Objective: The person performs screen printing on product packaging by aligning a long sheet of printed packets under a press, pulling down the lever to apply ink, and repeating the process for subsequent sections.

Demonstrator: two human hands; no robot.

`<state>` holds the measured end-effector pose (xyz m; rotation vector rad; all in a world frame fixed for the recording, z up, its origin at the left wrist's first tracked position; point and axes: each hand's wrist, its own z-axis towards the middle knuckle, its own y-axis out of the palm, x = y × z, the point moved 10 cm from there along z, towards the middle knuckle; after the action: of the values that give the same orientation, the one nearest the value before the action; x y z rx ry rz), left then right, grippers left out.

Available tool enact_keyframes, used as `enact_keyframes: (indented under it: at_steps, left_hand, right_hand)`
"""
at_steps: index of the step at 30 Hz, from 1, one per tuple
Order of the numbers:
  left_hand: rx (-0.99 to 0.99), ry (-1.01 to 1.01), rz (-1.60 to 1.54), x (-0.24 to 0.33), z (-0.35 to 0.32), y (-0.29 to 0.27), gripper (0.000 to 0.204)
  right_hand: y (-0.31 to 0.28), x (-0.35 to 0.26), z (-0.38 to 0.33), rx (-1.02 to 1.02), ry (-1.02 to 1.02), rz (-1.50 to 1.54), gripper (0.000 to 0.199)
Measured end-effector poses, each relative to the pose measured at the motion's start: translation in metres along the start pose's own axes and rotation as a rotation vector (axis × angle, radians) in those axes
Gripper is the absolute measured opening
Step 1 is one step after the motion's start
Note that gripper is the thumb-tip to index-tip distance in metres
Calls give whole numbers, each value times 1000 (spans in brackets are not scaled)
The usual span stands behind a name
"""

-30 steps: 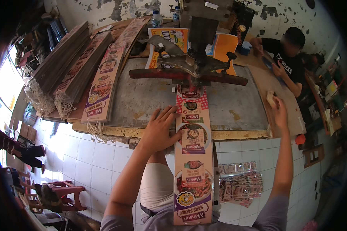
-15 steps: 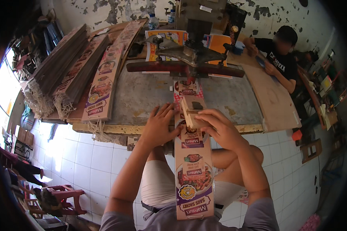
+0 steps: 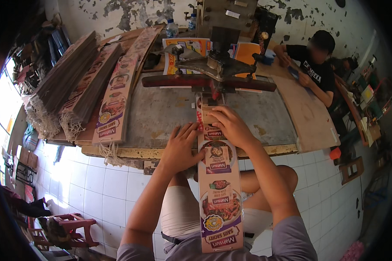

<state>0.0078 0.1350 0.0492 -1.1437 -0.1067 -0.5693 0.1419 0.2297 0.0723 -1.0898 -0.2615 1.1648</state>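
Note:
A long printed cardboard strip (image 3: 220, 176) runs from my lap up over the table edge and in under the metal press (image 3: 213, 69). Flat on the table at the strip's left side lies my left hand (image 3: 180, 145), open, its thumb against the strip's edge. My right hand (image 3: 231, 127) grips a small wooden block (image 3: 208, 116) that rests on the strip just in front of the press. My fingers cover part of the block. The press's wide dark red crossbar (image 3: 170, 81) spans the table beyond both hands.
Stacks of bundled strips with strings (image 3: 63, 71) and a single printed strip (image 3: 117, 93) lie on the left. Printed sheets (image 3: 185, 45) and bottles (image 3: 171, 28) stand behind the press. A co-worker (image 3: 313, 65) sits at the right by a brown board (image 3: 307, 108).
My right hand has pushed the wooden block away from me along the strip, closer to the press. The left hand has stayed almost in place.

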Motion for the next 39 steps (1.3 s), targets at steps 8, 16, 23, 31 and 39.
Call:
enact_keyframes:
  at_steps: [8, 16, 23, 31, 39]
  left_hand:
    - [-3, -4, -14, 2, 2, -3, 59]
    - [-26, -20, -1, 2, 2, -2, 60]
    - [-31, -27, -2, 2, 1, -3, 59]
    - [0, 25, -5, 2, 3, -2, 59]
    - [-42, 66, -81, -27, 43, -8, 49]
  right_hand:
    - [-7, -4, -4, 60, -29, 21, 40]
    - [-11, -3, -5, 143, -48, 9, 39]
    - [-16, -9, -6, 202, -50, 1, 33]
    - [-14, -8, -8, 212, -41, -33, 34]
    - [-14, -9, -9, 211, -35, -31, 35]
